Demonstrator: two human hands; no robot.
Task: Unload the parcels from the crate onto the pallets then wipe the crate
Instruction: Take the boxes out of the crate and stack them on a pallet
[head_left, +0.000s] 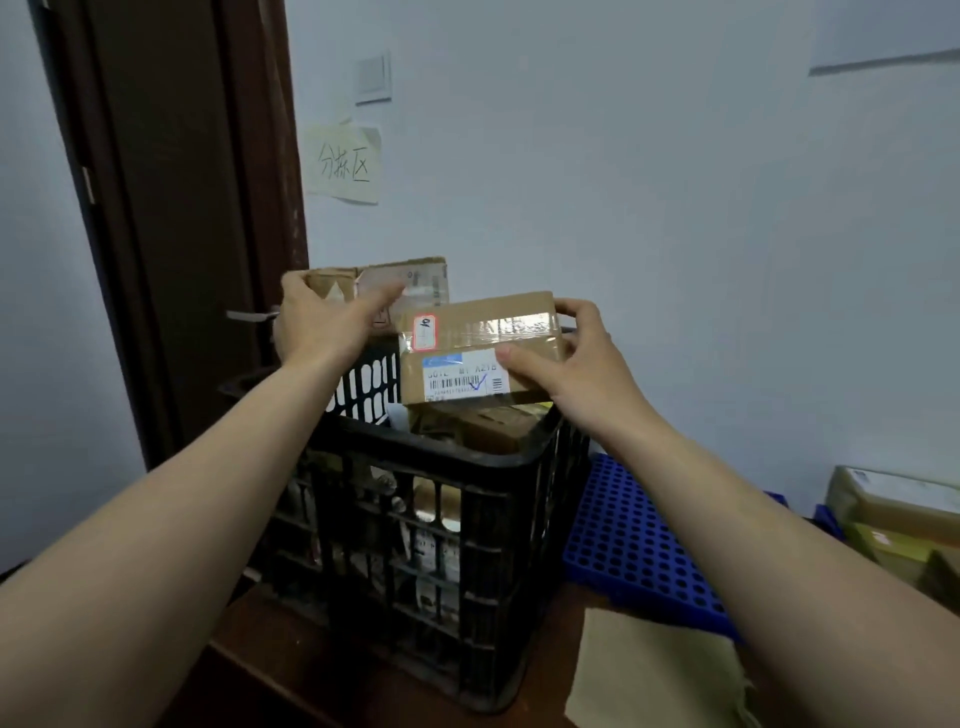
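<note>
Both hands are over the black crate (467, 519) on the counter (291, 665), more parcels inside. Left hand (322, 325) fingers curl round a flat carton (415, 280). Right hand (576, 364) clamps a labelled box (478, 332). Blue pallet (623, 545) just right of the crate, cloth (649, 675) near the counter's front edge.

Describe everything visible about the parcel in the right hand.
The parcel is a flat brown cardboard box sealed with clear tape, bearing a red-bordered sticker near its left end and a white barcode label with a blue tick. The right hand grips its right end, thumb on the label, holding it above the black crate.
</note>
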